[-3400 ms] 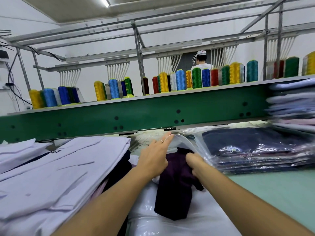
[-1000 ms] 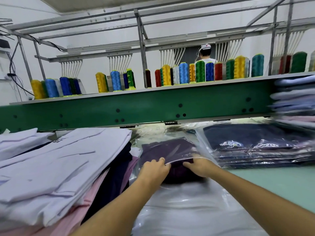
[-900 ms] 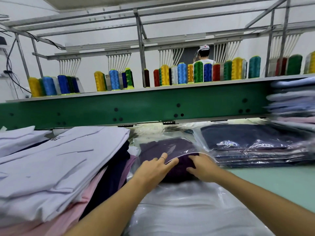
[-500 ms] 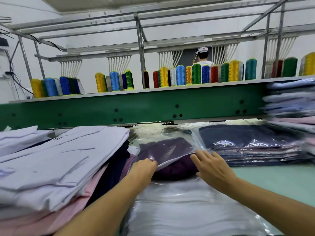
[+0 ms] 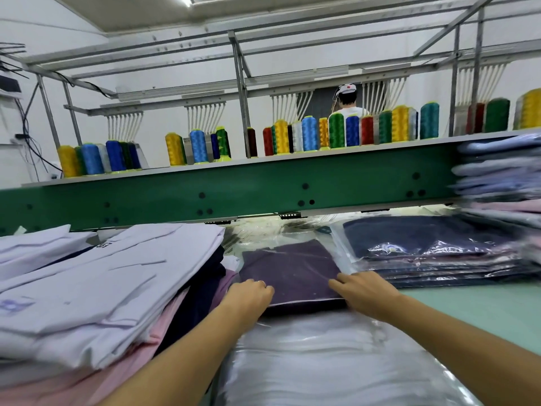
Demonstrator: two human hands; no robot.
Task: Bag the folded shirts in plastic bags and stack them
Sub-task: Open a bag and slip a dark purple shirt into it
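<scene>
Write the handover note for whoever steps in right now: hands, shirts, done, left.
Left hand: fingers curled on the near edge of the plastic bag.
Right hand: flat on that bag's right corner.
Purple shirt: inside the bag, atop the empty bags.
Done: bagged stack at right.
To do: close this bag, stack it, then the unbagged pile at left.
</scene>
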